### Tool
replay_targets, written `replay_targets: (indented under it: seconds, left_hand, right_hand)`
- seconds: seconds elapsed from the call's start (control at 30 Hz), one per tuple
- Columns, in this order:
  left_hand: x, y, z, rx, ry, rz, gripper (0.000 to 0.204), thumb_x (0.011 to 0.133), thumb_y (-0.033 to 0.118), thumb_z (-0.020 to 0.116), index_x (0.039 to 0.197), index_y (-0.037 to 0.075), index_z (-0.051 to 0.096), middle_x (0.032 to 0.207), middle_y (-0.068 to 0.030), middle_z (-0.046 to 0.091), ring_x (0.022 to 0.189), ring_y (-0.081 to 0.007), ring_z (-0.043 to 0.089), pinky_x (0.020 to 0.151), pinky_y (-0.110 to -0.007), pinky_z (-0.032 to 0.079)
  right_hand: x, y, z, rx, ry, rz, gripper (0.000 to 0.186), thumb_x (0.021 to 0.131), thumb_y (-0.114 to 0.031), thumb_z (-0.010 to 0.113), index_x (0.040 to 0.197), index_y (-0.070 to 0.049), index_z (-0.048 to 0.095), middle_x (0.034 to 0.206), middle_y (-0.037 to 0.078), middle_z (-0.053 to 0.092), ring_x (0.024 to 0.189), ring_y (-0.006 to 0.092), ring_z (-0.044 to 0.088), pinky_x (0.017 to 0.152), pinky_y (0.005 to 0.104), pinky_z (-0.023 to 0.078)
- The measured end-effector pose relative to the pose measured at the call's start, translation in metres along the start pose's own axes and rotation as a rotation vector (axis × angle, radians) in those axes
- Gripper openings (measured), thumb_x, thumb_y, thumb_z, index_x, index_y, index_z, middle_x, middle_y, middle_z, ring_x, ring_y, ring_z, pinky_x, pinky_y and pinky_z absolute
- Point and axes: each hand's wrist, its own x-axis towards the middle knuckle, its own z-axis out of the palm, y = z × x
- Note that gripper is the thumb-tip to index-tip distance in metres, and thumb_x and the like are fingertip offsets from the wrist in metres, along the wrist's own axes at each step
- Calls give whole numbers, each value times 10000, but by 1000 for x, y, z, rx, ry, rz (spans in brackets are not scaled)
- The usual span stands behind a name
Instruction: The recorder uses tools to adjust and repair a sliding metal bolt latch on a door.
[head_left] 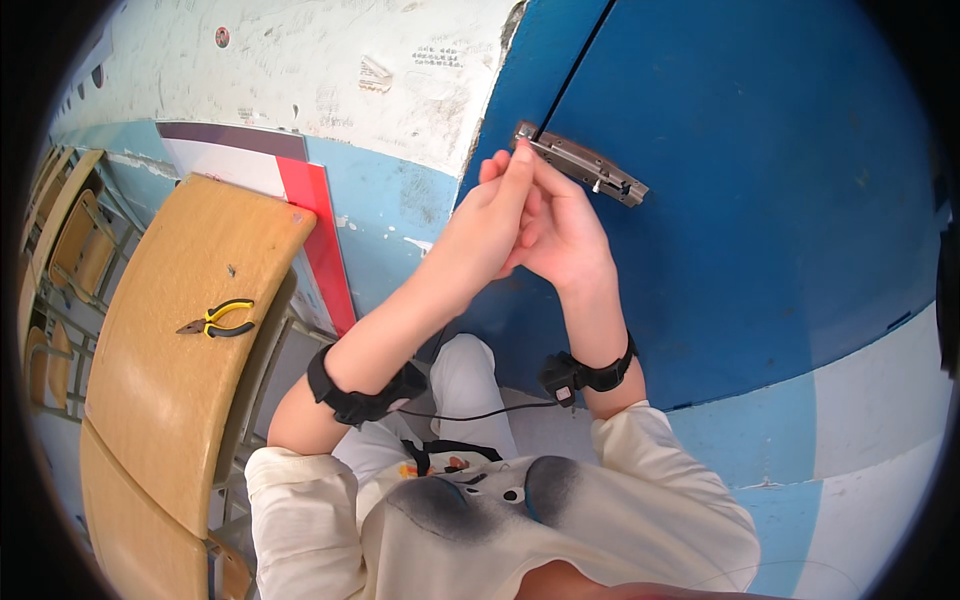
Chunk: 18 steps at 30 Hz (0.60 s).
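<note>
Here a blue door [760,200] fills the right side, and the wall [330,70] at 11 o'clock is white above and pale blue below, with much chipped paint. A wooden chair [180,330] stands at 9 o'clock, and yellow pliers [218,319] lie on its seat. A flat board [315,215], white with a red stripe and a dark top, leans on the wall behind the chair. Small printed marks are on the wall at 12 o'clock.

The metal bolt [585,165] sits on the door at 1 o'clock. The left hand [480,225] touches its left end with raised fingertips. The right hand [565,235] is just below the bolt, pressed against the left one. If either hand pinches something, I cannot tell; the fingers hide each other.
</note>
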Motion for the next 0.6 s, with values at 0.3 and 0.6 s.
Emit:
replay_targets:
  seconds: [0.3, 0.6]
  left_hand:
    - [-12, 25, -15, 1397, 411, 622, 337, 923, 359, 551, 865, 53, 424, 591, -131, 611, 532, -324, 623, 411, -379, 459]
    - [3, 30, -14, 1696, 191, 642, 299, 957, 283, 496, 813, 32, 423, 532, -151, 576, 493, -338, 601, 418, -403, 460]
  right_hand:
    - [10, 0, 6, 216, -107, 43, 184, 888, -260, 648, 818, -103, 583, 816, 19, 630, 840, 135, 585, 830, 304, 437]
    - [12, 9, -2, 139, -99, -88, 153, 861, -231, 673, 819, -112, 586, 861, 0, 602, 885, 117, 543, 819, 313, 405]
